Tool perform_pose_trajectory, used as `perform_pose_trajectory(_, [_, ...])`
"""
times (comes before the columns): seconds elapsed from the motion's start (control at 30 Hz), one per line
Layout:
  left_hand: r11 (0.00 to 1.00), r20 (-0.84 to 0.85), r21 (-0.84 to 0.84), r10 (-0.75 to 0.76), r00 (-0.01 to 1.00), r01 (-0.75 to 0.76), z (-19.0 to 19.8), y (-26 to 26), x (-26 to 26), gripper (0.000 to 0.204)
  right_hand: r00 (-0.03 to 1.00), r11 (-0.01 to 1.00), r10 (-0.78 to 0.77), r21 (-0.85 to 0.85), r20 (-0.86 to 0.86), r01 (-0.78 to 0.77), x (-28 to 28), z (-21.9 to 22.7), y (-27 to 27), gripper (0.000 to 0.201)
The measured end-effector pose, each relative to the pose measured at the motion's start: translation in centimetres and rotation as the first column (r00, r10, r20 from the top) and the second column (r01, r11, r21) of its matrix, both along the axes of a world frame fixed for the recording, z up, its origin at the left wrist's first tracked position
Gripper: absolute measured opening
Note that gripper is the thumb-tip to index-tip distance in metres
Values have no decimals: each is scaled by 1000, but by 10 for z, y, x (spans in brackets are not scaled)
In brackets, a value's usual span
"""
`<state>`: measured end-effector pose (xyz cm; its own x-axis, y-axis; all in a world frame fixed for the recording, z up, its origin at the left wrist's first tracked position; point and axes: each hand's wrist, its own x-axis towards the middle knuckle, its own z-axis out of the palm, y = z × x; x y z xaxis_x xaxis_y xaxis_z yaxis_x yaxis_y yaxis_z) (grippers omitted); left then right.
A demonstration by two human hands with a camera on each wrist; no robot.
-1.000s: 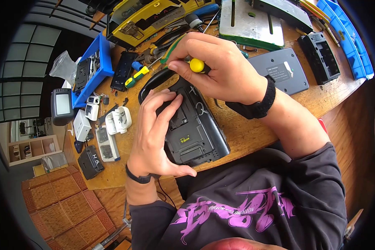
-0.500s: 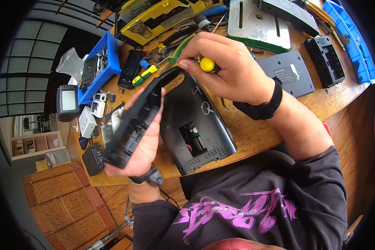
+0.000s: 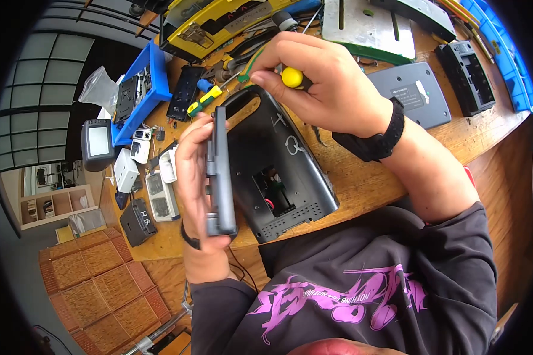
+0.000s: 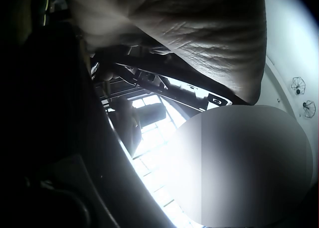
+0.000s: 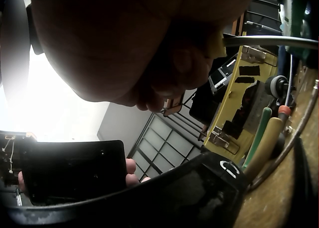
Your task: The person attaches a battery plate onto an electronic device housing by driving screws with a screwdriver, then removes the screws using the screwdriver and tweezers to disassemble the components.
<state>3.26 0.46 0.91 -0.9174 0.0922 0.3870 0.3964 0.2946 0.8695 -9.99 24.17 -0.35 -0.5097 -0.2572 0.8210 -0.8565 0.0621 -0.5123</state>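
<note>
My left hand [image 3: 189, 160] grips a black plastic battery plate [image 3: 222, 177] by its ends and holds it on edge, close over the left side of a black housing. The plate's flat dark face [image 5: 75, 170] shows in the right wrist view. On the table lies the housing [image 3: 249, 145], with a loop handle, the letters H and Q, and a rectangular opening [image 3: 276, 192] showing parts inside. Above the housing's handle end, my right hand [image 3: 337, 83] is curled round a screwdriver; its yellow handle end [image 3: 291, 77] sticks out below the fingers. The left wrist view is mostly dark.
A yellow-green screwdriver [image 3: 204, 102] and green-yellow pliers [image 5: 259, 143] lie past the housing. A blue bin [image 3: 142, 109] and small white boxes [image 3: 125, 170] stand at left. A yellow toolbox [image 3: 207, 29] is behind; a grey panel [image 3: 411, 94] lies at right.
My left hand has lifted the battery plate off the housing, baring the opening, swung it left, then turned it on edge. My right hand still grips the screwdriver in nearly the same place.
</note>
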Motion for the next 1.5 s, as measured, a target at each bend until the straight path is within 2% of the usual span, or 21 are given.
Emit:
perform_pose_trajectory(0.03, [997, -70, -73, 9, 998, -14, -3, -3, -1, 152, 1000, 1000, -2, 2, 10, 2, 0, 0, 0, 11])
perform_pose_trajectory(0.07, [997, -62, -79, 6, 998, -11, -5, -6, -2, 152, 1000, 1000, -4, 3, 19, 4, 0, -1, 0, 12])
perform_pose_trajectory(0.17, [962, -73, -257, -115, 991, 93, -3, -19, -7, 142, 1000, 1000, -17, -10, 13, 17, 0, -3, -1, 12])
perform_pose_trajectory(0.2, [960, -67, -260, -121, 990, 100, 1, -19, -9, 142, 1000, 1000, -21, -17, 12, 21, 0, -3, -1, 13])
perform_pose_trajectory(0.27, [897, -170, -426, -206, 964, 117, 12, -15, -14, 140, 999, 999, -32, -12, 10, 32, -2, -5, -1, 14])
perform_pose_trajectory(0.3, [946, -132, -315, -122, 984, 75, 11, -1, -7, 137, 999, 999, -39, -5, 6, 39, -2, -6, -1, 14])
perform_pose_trajectory(0.33, [943, -119, -323, -127, 985, 83, 16, 2, -6, 137, 999, 999, -43, -14, 18, 44, -3, -7, 0, 14])
perform_pose_trajectory(0.4, [910, -46, -407, -100, 994, 73, 29, 6, -5, 132, 999, 999, -34, 24, -13, 35, -5, -9, 1, 16])
perform_pose_trajectory(0.43, [892, -19, -447, -86, 996, 69, 33, 8, -7, 130, 998, 996, -37, 80, 53, 33, -4, -10, 4, 16])
perform_pose_trajectory(0.53, [865, 79, -485, -97, 992, 124, 28, -5, -11, 129, 998, 997, -39, 69, 39, 36, -6, -16, 2, 16])
perform_pose_trajectory(0.67, [783, 126, -588, -157, 979, 201, 39, -1, -15, 126, 998, 997, -50, 61, 42, 47, -7, -19, 1, 16])
perform_pose_trajectory(0.8, [753, 170, -629, -107, 980, 191, 40, 9, -12, 122, 993, 993, -81, 93, 86, 73, -2, -17, 6, 20])
perform_pose_trajectory(0.87, [755, 201, -623, -99, 975, 205, 37, 11, -9, 122, 992, 995, -71, 76, 102, 63, -5, -21, 5, 21])
perform_pose_trajectory(0.93, [798, 251, -575, -37, 967, 179, 39, 11, -7, 124, 991, 985, -134, 110, 23, 131, -8, -23, 0, 19])
perform_pose_trajectory(1.0, [829, 344, -515, -32, 938, 217, 44, 15, -5, 124, 986, 982, -153, 123, 63, 144, -3, -24, 6, 17])
perform_pose_trajectory(1.07, [887, 395, -427, 5, 919, 178, 48, 27, -2, 124, 988, 930, -102, 365, 117, 53, 1, -17, 17, 13])
perform_pose_trajectory(1.17, [920, 437, -357, 12, 899, 161, 49, 23, -6, 125, 993, 901, -63, 433, 95, 15, 2, -20, 22, 14])
perform_pose_trajectory(1.23, [926, 447, -348, 25, 894, 148, 53, 30, -6, 124, 995, 877, -47, 481, 83, 1, 0, -18, 24, 16])
perform_pose_trajectory(1.3, [922, 444, -364, 50, 895, 129, 53, 33, -6, 125, 993, 783, -44, 620, 113, -36, -3, -12, 26, 25])
perform_pose_trajectory(1.4, [876, 411, -458, 60, 910, 150, 50, 25, -8, 126, 983, 773, -48, 630, 177, -76, -2, -14, 27, 26])
perform_pose_trajectory(1.5, [882, 408, -447, 52, 911, 149, 48, 33, -6, 126, 984, 752, -40, 654, 174, -85, -1, -12, 27, 28])
